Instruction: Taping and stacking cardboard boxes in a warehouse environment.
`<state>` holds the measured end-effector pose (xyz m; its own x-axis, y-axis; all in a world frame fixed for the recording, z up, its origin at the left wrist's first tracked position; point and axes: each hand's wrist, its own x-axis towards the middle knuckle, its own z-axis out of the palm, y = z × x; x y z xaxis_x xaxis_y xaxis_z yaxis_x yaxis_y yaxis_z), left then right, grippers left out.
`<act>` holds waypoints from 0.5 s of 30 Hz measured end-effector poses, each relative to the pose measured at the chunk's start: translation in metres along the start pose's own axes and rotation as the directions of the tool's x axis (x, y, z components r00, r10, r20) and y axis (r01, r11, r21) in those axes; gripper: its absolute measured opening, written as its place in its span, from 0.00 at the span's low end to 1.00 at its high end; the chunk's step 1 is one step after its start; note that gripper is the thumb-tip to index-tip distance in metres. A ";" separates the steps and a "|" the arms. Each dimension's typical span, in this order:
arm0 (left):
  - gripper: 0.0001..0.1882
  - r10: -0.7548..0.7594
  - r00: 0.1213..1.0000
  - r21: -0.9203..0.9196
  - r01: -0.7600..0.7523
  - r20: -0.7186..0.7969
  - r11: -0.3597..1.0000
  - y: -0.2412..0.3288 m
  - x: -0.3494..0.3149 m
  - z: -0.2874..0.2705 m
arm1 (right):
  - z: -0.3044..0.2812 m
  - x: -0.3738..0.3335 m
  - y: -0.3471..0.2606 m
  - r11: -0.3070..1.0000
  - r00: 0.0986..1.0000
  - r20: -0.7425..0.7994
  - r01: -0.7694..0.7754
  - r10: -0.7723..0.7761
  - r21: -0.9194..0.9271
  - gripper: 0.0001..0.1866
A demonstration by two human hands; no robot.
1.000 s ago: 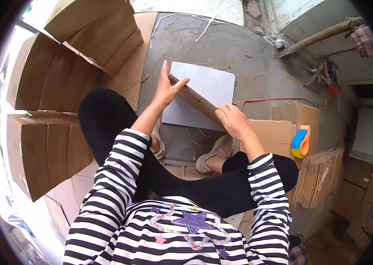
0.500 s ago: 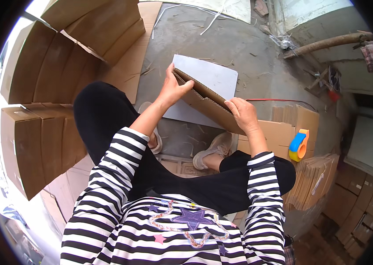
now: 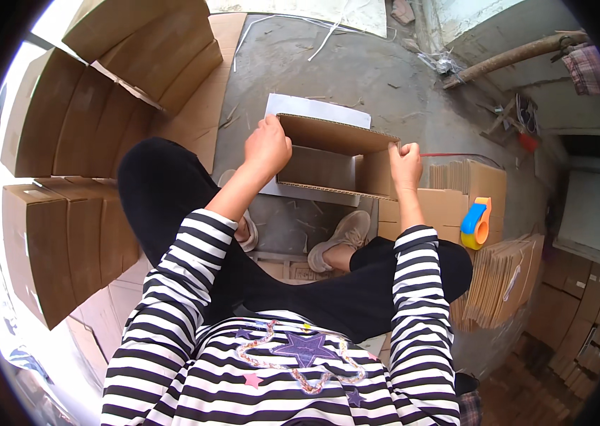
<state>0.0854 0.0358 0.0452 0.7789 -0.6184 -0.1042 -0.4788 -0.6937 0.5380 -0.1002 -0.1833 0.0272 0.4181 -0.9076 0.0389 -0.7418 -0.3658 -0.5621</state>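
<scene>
Between my hands a brown cardboard box (image 3: 339, 135) stands spread into a rectangle, its top side open towards me. My left hand (image 3: 268, 148) grips the box's left far corner, fingers closed over the edge. At the right far corner my right hand (image 3: 405, 167) pinches the cardboard rim. Through the box the inner walls and part of what lies below show. A white sheet (image 3: 317, 108) lies under it on the floor, mostly covered by the box.
Stacked cartons (image 3: 65, 245) rise on my left, with a flat cardboard sheet (image 3: 204, 106) beyond. To my right sit bundled flat cartons (image 3: 502, 273), a blue and orange tape dispenser (image 3: 476, 223) on cardboard, and a red strap (image 3: 449, 155). A wooden pole (image 3: 513, 60) leans at the far right.
The cardboard was nearly flat and slanted; now it is pulled out into a rectangular box. My hands have moved to its two far corners, the right one higher and further right.
</scene>
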 end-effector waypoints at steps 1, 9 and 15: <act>0.24 -0.042 0.997 0.088 0.036 0.059 0.995 0.007 0.002 -0.001 | 0.007 -0.003 -0.005 0.999 0.999 -0.023 -0.030 0.029 -0.022 0.18; 0.23 0.147 0.989 0.475 -0.116 -0.028 0.872 0.017 0.012 0.059 | 0.023 -0.003 -0.028 0.970 0.998 0.039 -0.034 0.045 -0.241 0.24; 0.24 0.156 0.988 0.455 -0.135 -0.009 0.880 0.019 0.011 0.062 | 0.020 -0.022 -0.028 0.942 0.999 0.043 0.043 -0.030 -0.334 0.34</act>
<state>0.0601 -0.0069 0.0024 0.6982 -0.7158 -0.0111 -0.7109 -0.6951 0.1074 -0.0780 -0.1487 0.0256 0.4622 -0.8866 0.0202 -0.8558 -0.4519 -0.2517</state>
